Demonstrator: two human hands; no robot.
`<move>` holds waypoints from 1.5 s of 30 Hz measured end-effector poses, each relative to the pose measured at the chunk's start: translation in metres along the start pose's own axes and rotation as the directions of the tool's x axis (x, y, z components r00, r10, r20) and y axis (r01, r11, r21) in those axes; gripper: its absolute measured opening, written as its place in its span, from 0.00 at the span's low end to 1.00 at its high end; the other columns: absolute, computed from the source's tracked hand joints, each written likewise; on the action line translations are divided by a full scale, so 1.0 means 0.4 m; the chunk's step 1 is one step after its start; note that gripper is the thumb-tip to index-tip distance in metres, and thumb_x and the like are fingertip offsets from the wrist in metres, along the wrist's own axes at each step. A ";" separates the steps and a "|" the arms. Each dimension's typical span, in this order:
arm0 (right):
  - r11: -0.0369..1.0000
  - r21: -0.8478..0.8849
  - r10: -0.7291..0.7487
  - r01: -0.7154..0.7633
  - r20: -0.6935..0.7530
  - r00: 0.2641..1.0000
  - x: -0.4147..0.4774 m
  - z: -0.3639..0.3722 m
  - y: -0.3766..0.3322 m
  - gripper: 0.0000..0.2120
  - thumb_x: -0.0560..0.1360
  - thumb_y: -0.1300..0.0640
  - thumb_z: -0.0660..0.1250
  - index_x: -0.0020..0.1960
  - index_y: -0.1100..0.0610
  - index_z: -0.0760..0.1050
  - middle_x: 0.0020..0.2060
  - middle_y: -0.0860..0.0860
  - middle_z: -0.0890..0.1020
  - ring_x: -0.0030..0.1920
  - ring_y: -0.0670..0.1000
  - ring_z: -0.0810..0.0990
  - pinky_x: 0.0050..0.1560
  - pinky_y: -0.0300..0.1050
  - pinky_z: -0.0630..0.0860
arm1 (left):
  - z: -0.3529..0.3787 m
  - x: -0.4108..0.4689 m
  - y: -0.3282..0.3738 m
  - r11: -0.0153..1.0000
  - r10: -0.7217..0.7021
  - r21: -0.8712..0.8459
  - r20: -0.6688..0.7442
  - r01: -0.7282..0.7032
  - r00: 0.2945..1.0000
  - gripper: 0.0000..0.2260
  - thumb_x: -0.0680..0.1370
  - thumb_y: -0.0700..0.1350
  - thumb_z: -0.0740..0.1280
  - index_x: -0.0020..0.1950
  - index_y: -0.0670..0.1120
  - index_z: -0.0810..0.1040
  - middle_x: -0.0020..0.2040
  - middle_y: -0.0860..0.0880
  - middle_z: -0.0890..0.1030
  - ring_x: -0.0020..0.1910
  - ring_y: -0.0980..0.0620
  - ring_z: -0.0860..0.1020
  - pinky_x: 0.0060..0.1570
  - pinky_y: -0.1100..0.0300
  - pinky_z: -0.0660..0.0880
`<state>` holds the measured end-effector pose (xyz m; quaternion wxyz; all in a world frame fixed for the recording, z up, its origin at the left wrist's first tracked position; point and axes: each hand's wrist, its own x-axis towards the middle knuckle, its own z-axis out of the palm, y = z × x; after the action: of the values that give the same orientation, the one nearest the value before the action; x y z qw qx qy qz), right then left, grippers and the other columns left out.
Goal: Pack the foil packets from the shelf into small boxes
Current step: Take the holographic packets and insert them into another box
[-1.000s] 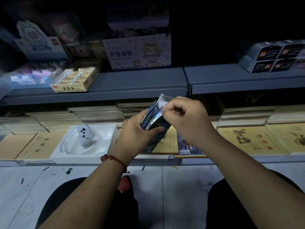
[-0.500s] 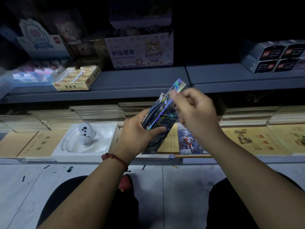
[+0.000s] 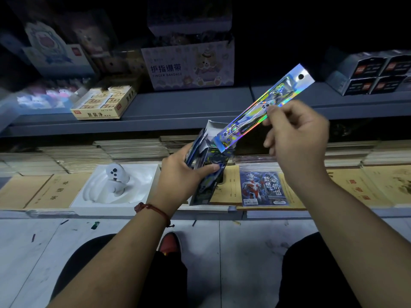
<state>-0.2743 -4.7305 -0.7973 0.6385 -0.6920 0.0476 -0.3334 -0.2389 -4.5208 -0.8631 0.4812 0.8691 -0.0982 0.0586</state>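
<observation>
My right hand [image 3: 295,138] pinches a long holographic foil packet [image 3: 251,116] near its middle, holding it tilted with its hang-hole end up and to the right. The packet's lower end sits just above the open top of a small dark printed box [image 3: 208,176]. My left hand [image 3: 180,178] grips that box upright over the lower shelf. Further packets show inside the box's open top.
A blue hero-print packet [image 3: 262,188] lies on brown notebooks [image 3: 355,185] on the lower shelf. A white tray with a white controller [image 3: 115,174] sits left. The upper shelf [image 3: 184,107] carries an eraser box [image 3: 104,103], a finger-bandage box [image 3: 189,67] and dark boxes [image 3: 373,74].
My right hand has drawn one foil packet up and to the right, out of the box top, until it is nearly clear. My left hand has kept the box in place.
</observation>
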 end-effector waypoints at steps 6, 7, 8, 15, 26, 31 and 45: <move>0.993 -0.061 -0.102 0.101 -0.015 0.995 -0.004 -0.002 0.005 0.14 0.81 0.55 0.67 0.39 0.61 0.76 0.28 0.69 0.74 0.22 0.55 0.73 0.28 0.44 0.69 | 0.000 -0.001 -0.003 0.999 0.004 -0.034 0.008 -0.004 1.000 0.18 0.69 0.54 0.81 0.56 0.60 0.82 0.47 0.64 0.85 0.47 0.65 0.83 0.50 0.57 0.81; 0.992 -0.069 -0.110 0.108 -0.013 0.994 -0.006 -0.001 0.006 0.15 0.81 0.55 0.67 0.40 0.63 0.76 0.26 0.68 0.73 0.22 0.57 0.72 0.27 0.45 0.69 | 0.000 -0.001 -0.004 0.999 0.003 -0.036 0.008 -0.003 1.000 0.18 0.69 0.53 0.81 0.56 0.60 0.82 0.47 0.64 0.85 0.47 0.64 0.83 0.51 0.56 0.81; 0.991 -0.077 -0.113 0.112 -0.009 0.994 -0.008 -0.001 0.006 0.16 0.81 0.54 0.67 0.40 0.64 0.76 0.24 0.67 0.72 0.22 0.59 0.72 0.27 0.48 0.69 | 0.001 -0.001 -0.006 0.999 0.002 -0.036 0.005 -0.002 1.000 0.17 0.69 0.53 0.81 0.55 0.61 0.82 0.46 0.64 0.85 0.47 0.64 0.83 0.51 0.55 0.81; 0.984 -0.093 -0.149 0.150 0.013 0.989 -0.017 0.003 -0.001 0.16 0.81 0.54 0.67 0.40 0.64 0.77 0.22 0.65 0.71 0.23 0.63 0.71 0.28 0.57 0.71 | 0.000 0.003 -0.010 0.999 -0.016 -0.048 -0.013 0.016 1.000 0.19 0.68 0.55 0.81 0.56 0.63 0.81 0.47 0.63 0.86 0.48 0.61 0.84 0.51 0.49 0.82; 0.979 -0.101 -0.176 0.178 0.028 0.984 -0.024 0.010 -0.003 0.15 0.82 0.55 0.67 0.40 0.63 0.77 0.22 0.65 0.71 0.23 0.62 0.72 0.28 0.56 0.70 | -0.004 0.001 -0.002 0.999 -0.006 -0.039 -0.003 0.006 1.000 0.20 0.69 0.56 0.80 0.59 0.61 0.81 0.49 0.65 0.85 0.49 0.65 0.82 0.52 0.52 0.82; 0.973 -0.154 -0.154 0.173 0.127 0.980 -0.025 0.019 0.005 0.12 0.80 0.55 0.69 0.39 0.57 0.79 0.24 0.62 0.73 0.26 0.63 0.73 0.29 0.54 0.69 | -0.004 0.001 -0.006 0.999 0.012 -0.036 0.002 -0.012 1.000 0.20 0.69 0.58 0.80 0.59 0.62 0.80 0.50 0.65 0.85 0.50 0.64 0.82 0.52 0.52 0.82; 0.937 -0.329 0.002 0.119 0.345 0.939 -0.034 0.027 0.002 0.12 0.79 0.51 0.70 0.43 0.59 0.78 0.28 0.55 0.77 0.27 0.52 0.74 0.29 0.46 0.71 | 0.002 -0.011 0.012 0.995 0.091 -0.038 0.033 -0.090 0.995 0.23 0.70 0.46 0.81 0.63 0.55 0.82 0.49 0.62 0.86 0.49 0.67 0.82 0.48 0.73 0.74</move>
<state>-0.2787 -4.7150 -0.8032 0.4956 -0.8412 -0.0267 -0.2145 -0.2441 -4.5235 -0.8606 0.4922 0.8556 -0.1468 0.0636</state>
